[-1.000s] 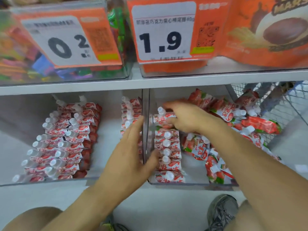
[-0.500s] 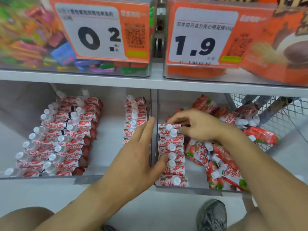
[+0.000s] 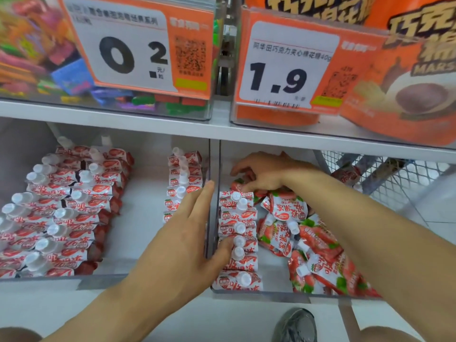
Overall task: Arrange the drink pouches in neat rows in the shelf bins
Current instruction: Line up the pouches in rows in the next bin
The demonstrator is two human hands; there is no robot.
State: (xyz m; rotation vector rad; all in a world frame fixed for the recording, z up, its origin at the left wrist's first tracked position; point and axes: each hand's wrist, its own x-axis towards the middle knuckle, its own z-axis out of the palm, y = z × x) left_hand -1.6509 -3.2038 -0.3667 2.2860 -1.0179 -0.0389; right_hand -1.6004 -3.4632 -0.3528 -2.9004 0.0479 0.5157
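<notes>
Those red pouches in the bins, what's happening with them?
A person is lining up drink pouches. The left hand lies flat across the divider, thumb against the neat row in the right bin. The right hand reaches to the back and pinches a pouch. A loose pile waits beside the row.

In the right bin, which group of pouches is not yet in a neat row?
The heap on the bin's right side: its pouches lie at mixed angles, overlapping. The row along the divider is stacked evenly, caps aligned.

Left hand (image 3: 182, 245) flat against pouch row (image 3: 238, 239); right hand (image 3: 265, 175) grips a pouch (image 3: 238, 186).
</notes>
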